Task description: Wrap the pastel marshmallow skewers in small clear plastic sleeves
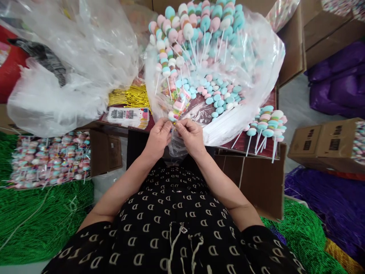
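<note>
At the far left, green bead strands (37, 224) spread over the floor, and a heap of bagged candy skewers (48, 160) lies on them beside an open cardboard box flap (105, 152). Above that, a crumpled clear plastic sheet (65, 76) bulges over the table edge. Next to it lie gold twist ties (129, 97) and a stack of printed cards (128, 117).

In the middle, our left hand (157, 137) and our right hand (191, 137) meet, fingertips pressed together, pinching the gathered neck of a small clear bag (178, 108). The bag holds a pastel candy skewer, tilted away from us, its candy head just above our fingers. It sits at the mouth of a large clear sack (256, 64) packed with more skewers, their white sticks pointing inward.

To the right, loose skewers (266, 127) lie on the table's edge, beyond them a cardboard carton (322, 146) and purple bead strands (322, 201).
</note>
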Demonstrator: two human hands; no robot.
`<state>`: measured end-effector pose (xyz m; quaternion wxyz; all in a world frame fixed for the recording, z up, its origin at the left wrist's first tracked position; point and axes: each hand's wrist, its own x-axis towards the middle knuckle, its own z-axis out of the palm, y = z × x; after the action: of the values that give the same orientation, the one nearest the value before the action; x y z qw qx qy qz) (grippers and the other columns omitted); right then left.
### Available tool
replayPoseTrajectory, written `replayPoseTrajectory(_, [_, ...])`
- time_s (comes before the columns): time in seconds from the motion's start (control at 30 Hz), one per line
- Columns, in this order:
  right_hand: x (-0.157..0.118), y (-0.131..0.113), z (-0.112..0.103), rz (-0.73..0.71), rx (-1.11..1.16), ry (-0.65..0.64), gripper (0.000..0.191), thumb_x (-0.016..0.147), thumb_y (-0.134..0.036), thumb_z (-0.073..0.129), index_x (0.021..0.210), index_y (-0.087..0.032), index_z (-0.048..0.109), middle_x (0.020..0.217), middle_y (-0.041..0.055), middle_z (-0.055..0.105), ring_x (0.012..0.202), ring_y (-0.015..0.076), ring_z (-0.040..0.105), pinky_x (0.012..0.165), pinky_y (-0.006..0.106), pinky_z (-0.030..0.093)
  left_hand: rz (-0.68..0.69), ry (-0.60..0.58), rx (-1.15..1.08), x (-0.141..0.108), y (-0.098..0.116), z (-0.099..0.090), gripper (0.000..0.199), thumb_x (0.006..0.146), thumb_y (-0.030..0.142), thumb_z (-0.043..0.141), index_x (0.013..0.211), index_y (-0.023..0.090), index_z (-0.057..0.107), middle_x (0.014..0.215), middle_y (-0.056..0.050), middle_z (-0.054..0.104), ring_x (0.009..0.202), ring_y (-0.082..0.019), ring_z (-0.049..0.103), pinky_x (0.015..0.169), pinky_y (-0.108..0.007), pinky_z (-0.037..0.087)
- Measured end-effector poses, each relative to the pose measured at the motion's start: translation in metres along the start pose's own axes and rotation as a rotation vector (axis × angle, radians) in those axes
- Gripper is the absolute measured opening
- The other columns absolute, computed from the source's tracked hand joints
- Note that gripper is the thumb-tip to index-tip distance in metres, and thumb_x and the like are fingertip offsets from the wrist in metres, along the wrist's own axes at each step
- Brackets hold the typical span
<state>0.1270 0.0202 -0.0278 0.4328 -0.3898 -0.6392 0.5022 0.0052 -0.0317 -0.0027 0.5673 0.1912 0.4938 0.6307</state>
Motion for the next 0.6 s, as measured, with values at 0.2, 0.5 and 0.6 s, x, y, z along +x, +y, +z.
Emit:
replayPoseTrajectory(0.2, [-0.001, 0.001, 0.001, 0.076, -0.021, 0.005, 0.032, 0.096, -0.052, 0.065, 0.088, -0.021, 0.069, 0.069, -0.0031, 0.060, 0.063, 0.0121, 0.053, 0.062, 0.027, 0.047, -0.114, -0.014, -0.124, -0.002, 0.014, 0.008, 0.029, 0.096, 0.031, 0.071, 0.080, 0.022, 0.048, 0.045, 0.013, 0.034, 0.031, -0.003, 0.025, 0.035, -0.015, 0.020])
replayPoseTrajectory(0.5, [-0.005, -0.014, 0.002, -0.323, -0.377, -0.005, 0.020, 0.099, -0.022, 0.059, 0.117, -0.022, 0.067, 0.104, 0.0048, 0.073, 0.080, 0.0144, 0.065, 0.074, 0.030, 0.056, -0.166, -0.012, -0.129, -0.002, 0.019, 0.004, 0.024, 0.098, 0.025, 0.066, 0.082, 0.022, 0.049, 0.045, 0.013, 0.034, 0.031, -0.003, 0.024, 0.034, -0.015, 0.020])
replayPoseTrajectory(0.6, [-0.001, -0.012, 0.002, -0.383, -0.472, 0.036, 0.013, 0.100, -0.022, 0.057, 0.105, -0.022, 0.069, 0.098, 0.0053, 0.074, 0.083, 0.0163, 0.067, 0.079, 0.032, 0.057, -0.150, 0.009, -0.105, -0.005, 0.018, 0.008, 0.025, 0.097, 0.026, 0.069, 0.081, 0.022, 0.050, 0.047, 0.013, 0.034, 0.033, -0.003, 0.025, 0.034, -0.015, 0.019])
